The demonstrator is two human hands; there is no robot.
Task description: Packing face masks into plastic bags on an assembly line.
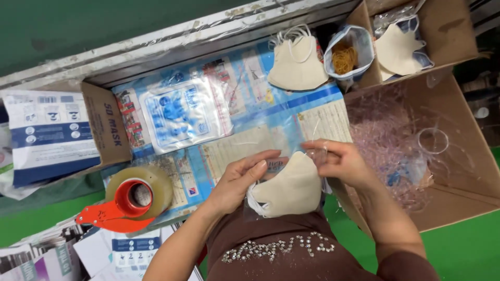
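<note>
Close to my body I hold a cream face mask (289, 190) inside a clear plastic sleeve. My left hand (242, 179) pinches the sleeve's upper left edge. My right hand (338, 161) grips its upper right corner. Both hands hover over a worktop covered with blue printed sheets (250, 109). A pile of flat clear-and-blue printed pouches (185, 112) lies on it to the left. At the far edge sits a stack of cream masks (297, 65) with white ear loops.
A red tape dispenser with a clear tape roll (133, 200) rests at the near left. A cardboard box of printed packs (49, 135) is at the left. A bag of rubber bands (346, 57) stands beyond. A big carton (458, 135) with plastic scraps lies right; another holds masks (398, 49).
</note>
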